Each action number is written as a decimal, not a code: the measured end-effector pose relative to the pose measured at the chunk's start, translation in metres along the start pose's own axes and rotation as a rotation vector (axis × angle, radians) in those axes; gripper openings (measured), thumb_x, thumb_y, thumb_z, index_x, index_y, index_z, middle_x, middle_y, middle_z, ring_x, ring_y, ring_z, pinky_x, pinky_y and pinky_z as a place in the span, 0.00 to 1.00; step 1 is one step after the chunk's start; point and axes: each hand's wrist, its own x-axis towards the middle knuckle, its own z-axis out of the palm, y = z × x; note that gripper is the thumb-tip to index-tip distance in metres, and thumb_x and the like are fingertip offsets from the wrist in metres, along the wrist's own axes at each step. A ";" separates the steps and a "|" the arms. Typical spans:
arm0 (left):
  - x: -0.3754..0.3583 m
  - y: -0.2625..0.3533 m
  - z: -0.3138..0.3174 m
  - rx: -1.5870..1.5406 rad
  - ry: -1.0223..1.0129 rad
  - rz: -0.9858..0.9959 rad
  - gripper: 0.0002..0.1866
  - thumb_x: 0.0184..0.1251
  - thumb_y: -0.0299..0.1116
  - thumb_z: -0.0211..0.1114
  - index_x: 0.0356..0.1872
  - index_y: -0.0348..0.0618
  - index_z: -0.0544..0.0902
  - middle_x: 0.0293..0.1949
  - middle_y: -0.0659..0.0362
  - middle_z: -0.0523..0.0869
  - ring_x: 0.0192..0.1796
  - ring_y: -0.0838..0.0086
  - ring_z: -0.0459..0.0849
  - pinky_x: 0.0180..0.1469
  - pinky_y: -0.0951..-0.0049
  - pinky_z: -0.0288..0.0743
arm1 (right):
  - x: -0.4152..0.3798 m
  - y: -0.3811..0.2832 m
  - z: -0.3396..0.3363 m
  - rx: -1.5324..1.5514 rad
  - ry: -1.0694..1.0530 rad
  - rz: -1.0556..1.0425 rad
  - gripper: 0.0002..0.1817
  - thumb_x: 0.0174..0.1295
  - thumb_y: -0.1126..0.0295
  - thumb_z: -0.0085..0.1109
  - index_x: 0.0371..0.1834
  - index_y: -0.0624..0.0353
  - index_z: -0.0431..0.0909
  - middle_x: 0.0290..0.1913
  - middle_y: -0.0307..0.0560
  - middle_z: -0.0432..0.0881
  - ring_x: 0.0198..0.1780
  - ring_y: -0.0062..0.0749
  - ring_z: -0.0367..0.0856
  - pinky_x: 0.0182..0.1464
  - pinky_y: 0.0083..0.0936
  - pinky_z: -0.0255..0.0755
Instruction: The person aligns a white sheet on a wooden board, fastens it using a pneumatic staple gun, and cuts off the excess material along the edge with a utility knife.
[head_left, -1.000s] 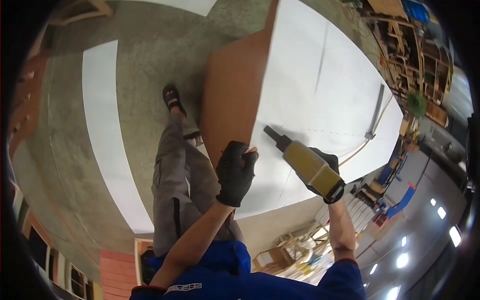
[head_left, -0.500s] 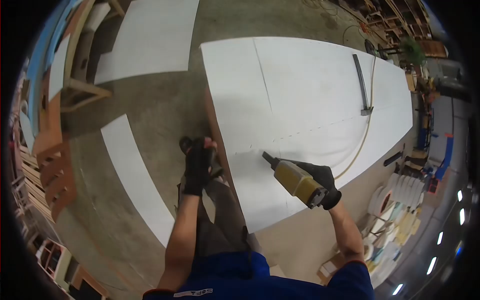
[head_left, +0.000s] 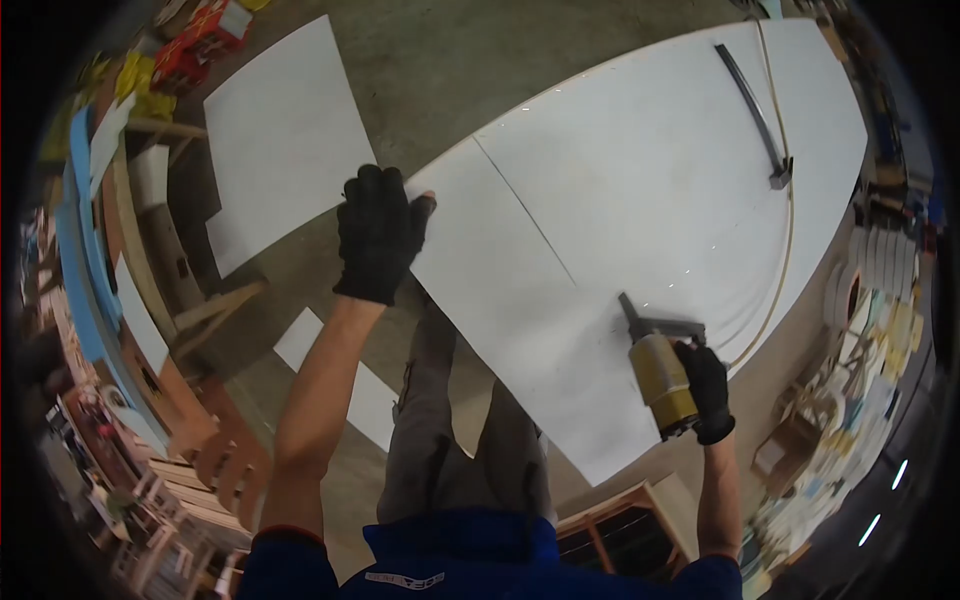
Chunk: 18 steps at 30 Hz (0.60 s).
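Observation:
My right hand, in a black glove, grips a yellow air staple gun. The gun's dark nose points away from me, low over a large white sheet. Small shiny staples dot the sheet just past the nose and along its far edge. At the sheet's left corner is my left hand, also gloved in black, its fingers stretched out and the bare thumb tip at the edge. A straight dark line crosses the sheet between my hands.
A yellowish air hose curves over the sheet's right side, beside a long dark tool with a square head. White panels lie on the floor at left, near a wooden frame. Foam and scraps are piled at right.
My left hand has gone from beside my legs up to the sheet's corner, its fingers now spread. The staple gun has shifted right in view, and the view has turned.

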 end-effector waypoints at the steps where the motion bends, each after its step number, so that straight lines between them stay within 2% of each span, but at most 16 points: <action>1: 0.003 0.002 -0.003 -0.011 -0.029 0.032 0.21 0.60 0.42 0.67 0.48 0.41 0.73 0.43 0.49 0.73 0.45 0.54 0.74 0.41 0.55 0.73 | 0.004 -0.002 -0.003 -0.031 -0.062 0.066 0.20 0.59 0.75 0.56 0.56 0.59 0.76 0.44 0.50 0.81 0.44 0.44 0.80 0.46 0.34 0.73; 3: 0.008 0.009 -0.010 0.022 -0.082 0.124 0.22 0.61 0.42 0.66 0.50 0.39 0.72 0.43 0.49 0.73 0.45 0.54 0.74 0.41 0.57 0.72 | 0.006 0.006 0.000 -0.056 0.007 -0.133 0.31 0.50 0.76 0.64 0.62 0.62 0.70 0.58 0.54 0.78 0.46 0.52 0.77 0.52 0.41 0.70; 4: 0.008 0.010 -0.010 0.010 -0.102 0.152 0.22 0.61 0.42 0.66 0.50 0.39 0.72 0.43 0.49 0.73 0.45 0.54 0.74 0.41 0.57 0.72 | 0.016 -0.004 -0.005 -0.115 0.073 -0.181 0.35 0.47 0.78 0.65 0.64 0.62 0.68 0.52 0.53 0.80 0.43 0.51 0.76 0.48 0.41 0.70; 6: 0.011 0.012 -0.010 0.060 -0.108 0.141 0.22 0.62 0.42 0.66 0.50 0.39 0.71 0.43 0.49 0.73 0.45 0.54 0.74 0.41 0.57 0.72 | 0.031 -0.008 -0.006 -0.213 0.112 -0.141 0.32 0.48 0.79 0.63 0.61 0.64 0.70 0.35 0.49 0.76 0.37 0.47 0.74 0.40 0.40 0.68; 7: 0.012 0.012 -0.012 0.069 -0.106 0.135 0.22 0.62 0.42 0.66 0.48 0.39 0.72 0.41 0.50 0.73 0.44 0.54 0.75 0.40 0.56 0.72 | 0.034 -0.006 -0.002 -0.239 0.195 -0.189 0.28 0.50 0.78 0.61 0.59 0.64 0.72 0.35 0.49 0.77 0.36 0.46 0.74 0.39 0.40 0.68; 9: 0.015 0.006 -0.005 0.072 -0.153 0.105 0.24 0.65 0.49 0.62 0.50 0.38 0.72 0.44 0.48 0.73 0.44 0.53 0.76 0.39 0.55 0.72 | 0.034 -0.004 0.001 -0.221 0.200 -0.131 0.27 0.51 0.78 0.61 0.59 0.64 0.72 0.34 0.51 0.77 0.36 0.46 0.74 0.40 0.39 0.68; 12: 0.027 0.003 -0.010 -0.025 -0.178 0.139 0.21 0.65 0.46 0.64 0.47 0.38 0.73 0.40 0.51 0.77 0.42 0.56 0.78 0.39 0.58 0.74 | 0.029 0.006 0.010 -0.180 0.222 -0.079 0.27 0.51 0.79 0.60 0.59 0.65 0.72 0.35 0.51 0.77 0.37 0.46 0.75 0.40 0.37 0.68; 13: 0.030 0.006 -0.009 -0.120 -0.115 0.164 0.19 0.66 0.44 0.64 0.45 0.38 0.73 0.36 0.52 0.78 0.40 0.56 0.79 0.39 0.58 0.74 | 0.028 0.011 0.010 -0.222 0.244 -0.151 0.27 0.52 0.79 0.58 0.59 0.66 0.72 0.35 0.50 0.76 0.37 0.46 0.75 0.40 0.37 0.68; 15: 0.040 0.008 -0.014 -0.257 -0.255 0.082 0.18 0.65 0.43 0.65 0.41 0.38 0.74 0.33 0.50 0.77 0.38 0.54 0.78 0.40 0.57 0.73 | 0.014 0.028 0.022 -0.182 0.115 -0.039 0.49 0.43 0.87 0.58 0.74 0.54 0.54 0.64 0.49 0.73 0.56 0.54 0.73 0.58 0.41 0.69; 16: 0.042 0.003 -0.007 -0.345 -0.230 0.118 0.15 0.65 0.40 0.65 0.37 0.37 0.75 0.31 0.49 0.76 0.37 0.52 0.77 0.40 0.58 0.71 | 0.011 0.032 0.025 -0.198 0.075 0.002 0.50 0.41 0.87 0.58 0.75 0.55 0.52 0.64 0.49 0.73 0.55 0.55 0.73 0.57 0.42 0.69; 18: 0.049 -0.001 -0.001 -0.400 -0.284 0.186 0.14 0.65 0.38 0.65 0.36 0.37 0.75 0.31 0.48 0.76 0.36 0.52 0.76 0.41 0.58 0.70 | 0.010 0.035 0.032 -0.193 0.165 -0.040 0.49 0.40 0.86 0.59 0.73 0.56 0.55 0.63 0.51 0.73 0.53 0.55 0.73 0.56 0.42 0.69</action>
